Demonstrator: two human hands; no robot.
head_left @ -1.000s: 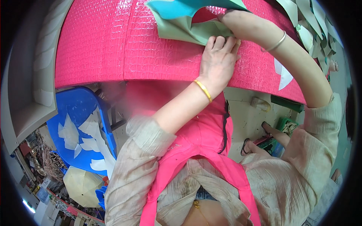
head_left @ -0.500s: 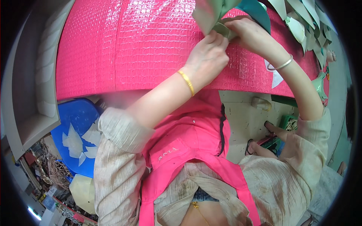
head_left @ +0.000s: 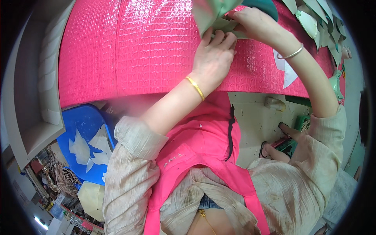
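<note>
A pale green, sheet-like piece with a folded edge stands at the far side of the pink-covered table, its top cut off by the frame. My left hand, with a gold bracelet at the wrist, has its fingers bent around the near lower edge of this piece. Beside it, my right hand, wearing a silver bangle, pinches the same piece farther right; its fingertips are partly hidden. Just behind the right hand is a teal part, and I cannot tell whether it joins the green piece.
Pale green cut pieces hang over the table's far right. White scraps lie at the near edge of the pink table cover. A blue chair holding white scraps is at left, beside a grey shelf. Another person's feet show below.
The pale green piece has shifted slightly left. My left hand's fingers have spread a little along its edge, and the right hand has moved slightly up with its wrist turned.
</note>
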